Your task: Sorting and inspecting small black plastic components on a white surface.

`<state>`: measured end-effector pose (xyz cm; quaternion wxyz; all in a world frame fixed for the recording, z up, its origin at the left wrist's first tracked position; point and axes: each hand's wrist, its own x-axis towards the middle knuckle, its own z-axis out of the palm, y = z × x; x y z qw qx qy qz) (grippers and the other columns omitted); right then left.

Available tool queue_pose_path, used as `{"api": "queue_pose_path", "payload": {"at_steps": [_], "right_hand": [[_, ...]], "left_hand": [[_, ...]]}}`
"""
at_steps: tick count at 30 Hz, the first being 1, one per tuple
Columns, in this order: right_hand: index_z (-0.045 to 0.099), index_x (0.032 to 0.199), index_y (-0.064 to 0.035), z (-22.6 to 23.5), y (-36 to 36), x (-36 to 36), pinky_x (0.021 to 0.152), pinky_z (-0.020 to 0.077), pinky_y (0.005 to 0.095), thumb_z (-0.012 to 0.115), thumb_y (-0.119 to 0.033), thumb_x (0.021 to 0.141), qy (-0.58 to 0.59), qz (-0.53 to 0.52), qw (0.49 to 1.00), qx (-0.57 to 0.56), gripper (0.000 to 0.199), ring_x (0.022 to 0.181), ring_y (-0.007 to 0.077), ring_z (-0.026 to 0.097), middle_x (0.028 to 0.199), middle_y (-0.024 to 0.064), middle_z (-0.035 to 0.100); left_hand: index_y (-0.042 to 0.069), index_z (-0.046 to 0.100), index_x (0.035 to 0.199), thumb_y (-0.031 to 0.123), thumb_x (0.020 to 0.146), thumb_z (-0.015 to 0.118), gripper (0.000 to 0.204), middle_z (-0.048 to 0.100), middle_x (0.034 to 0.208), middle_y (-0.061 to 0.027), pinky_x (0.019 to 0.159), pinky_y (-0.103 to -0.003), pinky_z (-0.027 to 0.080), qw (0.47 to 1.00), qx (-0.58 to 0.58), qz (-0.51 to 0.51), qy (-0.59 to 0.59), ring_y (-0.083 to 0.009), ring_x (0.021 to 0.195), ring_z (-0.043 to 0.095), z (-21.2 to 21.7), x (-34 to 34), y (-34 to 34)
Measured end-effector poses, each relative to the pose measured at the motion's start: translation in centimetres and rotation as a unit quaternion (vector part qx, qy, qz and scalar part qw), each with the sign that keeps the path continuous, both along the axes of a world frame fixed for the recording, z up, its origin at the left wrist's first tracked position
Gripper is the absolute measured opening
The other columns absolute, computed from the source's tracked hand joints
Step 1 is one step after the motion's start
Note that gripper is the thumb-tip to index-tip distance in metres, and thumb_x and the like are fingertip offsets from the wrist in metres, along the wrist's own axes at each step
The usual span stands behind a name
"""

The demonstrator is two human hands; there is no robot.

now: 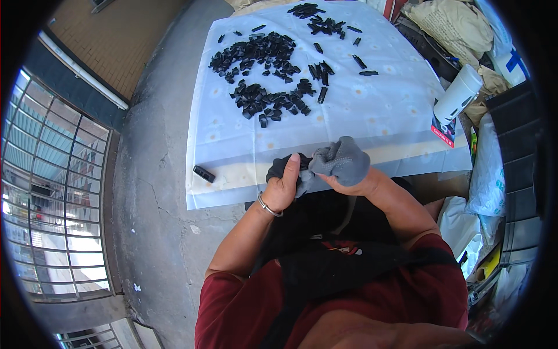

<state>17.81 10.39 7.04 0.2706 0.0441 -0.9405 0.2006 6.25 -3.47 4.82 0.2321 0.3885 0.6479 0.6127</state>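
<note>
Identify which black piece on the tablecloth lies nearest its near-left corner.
The lone black piece out to the left of the left hand; the others lie farther back on the tablecloth, most heaped together.

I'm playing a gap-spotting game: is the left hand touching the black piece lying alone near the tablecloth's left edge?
Apart. The head view shows bare tablecloth plainly between the left hand and that black piece.

The grey cloth (pixel 347 160) before me looks matt and dotted; my bracelet (pixel 264 205) is shiny metal. The black pieces (pixel 256 55) farther off look like smooth plastic, the tablecloth (pixel 372 119) faintly glossy.
</note>
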Motion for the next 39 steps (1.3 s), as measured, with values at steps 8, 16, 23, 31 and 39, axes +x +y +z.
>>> {"api": "queue_pose_path", "payload": {"at_steps": [8,16,23,31,39], "right_hand": [[0.064,0.087,-0.0114,0.3,1.2,0.5,0.065,0.0439,0.0341,0.066,-0.018,0.067,-0.031,-0.014,0.999,0.016,0.022,0.075,0.0248,0.056,0.079,0.0052,0.061],[0.062,0.084,-0.0102,0.2,-0.2,-0.2,0.063,0.0451,0.0354,0.062,-0.018,0.071,-0.054,0.009,0.998,-0.003,0.015,0.072,0.0268,0.057,0.078,0.007,0.06],[0.059,0.086,-0.0071,-0.9,-0.7,-0.1,0.066,0.0447,0.0391,0.058,-0.024,0.076,-0.14,0.024,0.981,-0.135,0.02,0.075,0.0312,0.056,0.079,0.0129,0.059],[0.055,0.103,-0.0083,0.1,14.4,-2.2,0.08,0.0428,0.0389,0.05,-0.033,0.083,-0.144,-0.372,0.917,0.022,0.033,0.096,0.0312,0.054,0.105,0.0145,0.056],[0.055,0.105,-0.0171,-1.0,21.9,-11.6,0.08,0.043,0.0379,0.044,-0.042,0.084,-0.228,-0.412,0.881,0.031,0.035,0.094,0.0288,0.056,0.1,0.0119,0.059]], "left_hand": [[0.0,0.054,0.075,0.034,0.093,0.035,0.044,0.046,0.057,-0.0047,0.051,-0.028,0.037,0.996,-0.049,-0.06,0.043,-0.0138,0.053,0.041,0.5,-1.1,-0.3],[0.001,0.051,0.073,0.027,0.092,0.035,0.037,0.051,0.06,-0.0175,0.055,-0.039,0.04,0.988,-0.094,-0.051,0.111,-0.0342,0.056,0.049,0.4,-0.7,0.4],[0.002,0.055,0.08,0.03,0.09,0.038,0.034,0.056,0.071,-0.0216,0.063,-0.043,0.043,0.957,-0.143,-0.092,0.235,-0.0403,0.069,0.054,0.9,-1.8,0.2],[0.006,0.055,0.107,0.038,0.077,0.057,0.044,0.058,0.097,-0.0134,0.07,-0.036,0.047,0.806,-0.259,0.215,0.487,-0.0275,0.087,0.057,-1.9,-8.8,1.8],[0.014,0.055,0.103,0.022,0.073,0.058,0.031,0.057,0.082,-0.0086,0.061,-0.037,0.047,0.807,-0.25,0.195,0.498,-0.0249,0.074,0.057,-3.8,-9.3,4.2]]}}
